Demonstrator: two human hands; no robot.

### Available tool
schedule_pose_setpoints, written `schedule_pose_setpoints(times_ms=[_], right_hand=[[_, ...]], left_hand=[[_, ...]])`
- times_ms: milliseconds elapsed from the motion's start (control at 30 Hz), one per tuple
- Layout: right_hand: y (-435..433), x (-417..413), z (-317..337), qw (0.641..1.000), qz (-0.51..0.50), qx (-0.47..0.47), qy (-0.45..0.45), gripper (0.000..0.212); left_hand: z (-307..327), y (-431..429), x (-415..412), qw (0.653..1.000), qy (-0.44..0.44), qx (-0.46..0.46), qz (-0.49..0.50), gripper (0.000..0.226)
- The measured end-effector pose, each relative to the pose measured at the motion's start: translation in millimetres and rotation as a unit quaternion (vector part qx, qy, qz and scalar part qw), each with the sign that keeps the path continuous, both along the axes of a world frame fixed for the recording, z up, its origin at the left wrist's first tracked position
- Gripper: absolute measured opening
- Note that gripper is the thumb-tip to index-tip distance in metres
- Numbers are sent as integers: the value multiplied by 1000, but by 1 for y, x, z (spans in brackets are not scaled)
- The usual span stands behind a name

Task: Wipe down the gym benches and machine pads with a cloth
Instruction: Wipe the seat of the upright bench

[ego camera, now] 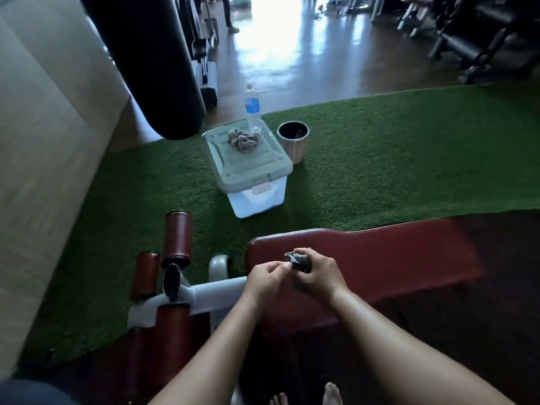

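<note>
Your right hand (pixel 317 276) grips the bunched grey cloth (pixel 298 260) just over the rounded end of the red bench (pixel 394 258), fingers curled round it. Your left hand (pixel 267 277) pinches its loose corner. Beyond the bench, a lidded bin (pixel 248 165) carries another rag (pixel 243 139).

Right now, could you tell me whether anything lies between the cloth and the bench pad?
Nothing visible does: the right hand grips the cloth directly over the pad, and the left hand pinches its corner.
</note>
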State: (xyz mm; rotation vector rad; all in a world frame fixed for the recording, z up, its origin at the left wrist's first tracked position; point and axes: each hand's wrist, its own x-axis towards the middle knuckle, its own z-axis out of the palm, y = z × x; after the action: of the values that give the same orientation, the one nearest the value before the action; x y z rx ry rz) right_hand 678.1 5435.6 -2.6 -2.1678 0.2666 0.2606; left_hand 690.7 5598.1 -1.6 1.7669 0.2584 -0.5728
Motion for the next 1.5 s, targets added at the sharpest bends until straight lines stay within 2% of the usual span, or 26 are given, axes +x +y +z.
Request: schedule_pose_setpoints(times_ms=[67, 133, 267, 467, 667, 933, 1133, 1367, 1500], right_hand=[[-21, -1, 14, 999, -46, 4, -10, 35], [-49, -2, 27, 996, -89, -8, -29, 28], [-125, -11, 55, 981, -184, -28, -58, 27], [-272, -40, 98, 943, -322, -20, -87, 20], [-448, -92, 134, 897, -422, -49, -119, 20], [-654, -162, 172, 849, -508, -62, -127, 15], [-783, -189, 168, 808, -573, -56, -127, 17], [-934, -155, 162, 762, -631, -64, -131, 13], [-1016, -122, 169, 750, -645, -64, -133, 6]], left_hand=[[19, -5, 13, 981, -91, 121, -122, 30], [40, -19, 22, 937, -171, 215, -216, 24], [67, -74, 38, 844, -269, 304, -351, 43], [86, -232, 57, 716, -368, 353, -478, 49], [106, -440, 42, 622, -448, 330, -550, 49], [126, -684, 1, 574, -478, 288, -599, 60], [124, -846, -12, 525, -491, 258, -645, 63], [116, -1018, 29, 474, -504, 242, -680, 67], [127, -1109, 66, 463, -506, 236, -688, 67]])
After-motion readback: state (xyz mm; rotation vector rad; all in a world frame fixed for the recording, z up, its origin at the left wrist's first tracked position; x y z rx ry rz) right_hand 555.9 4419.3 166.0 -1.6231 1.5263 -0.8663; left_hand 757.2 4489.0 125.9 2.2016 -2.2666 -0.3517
